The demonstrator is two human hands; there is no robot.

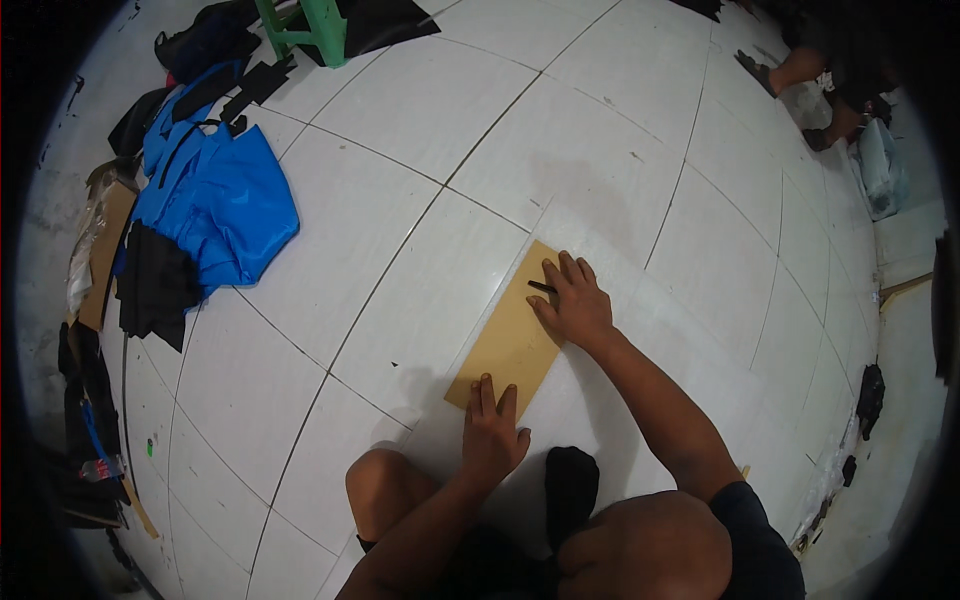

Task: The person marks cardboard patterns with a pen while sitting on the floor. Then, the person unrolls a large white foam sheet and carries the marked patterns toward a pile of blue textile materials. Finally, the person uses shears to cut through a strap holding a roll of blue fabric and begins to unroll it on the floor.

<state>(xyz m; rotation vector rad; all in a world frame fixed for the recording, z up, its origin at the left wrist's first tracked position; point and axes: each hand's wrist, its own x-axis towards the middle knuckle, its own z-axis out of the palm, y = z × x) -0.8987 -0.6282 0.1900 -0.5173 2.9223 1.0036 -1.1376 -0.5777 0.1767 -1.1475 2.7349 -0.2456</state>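
A tan rectangular board, likely cardboard, lies flat and slanted on a pale translucent sheet spread over the floor. My left hand presses on its near end, fingers stretched out and apart. At the far end, my right hand rests with its fingertips on the board's right edge. A short black stick-like thing, perhaps a pen, pokes out between that hand's thumb and fingers; the rest of it is hidden.
Blue fabric and black cloth pieces are heaped at the left, below a green stool. Another person's legs show at the far right, beside a clear plastic bag. My black-socked foot stands near the board.
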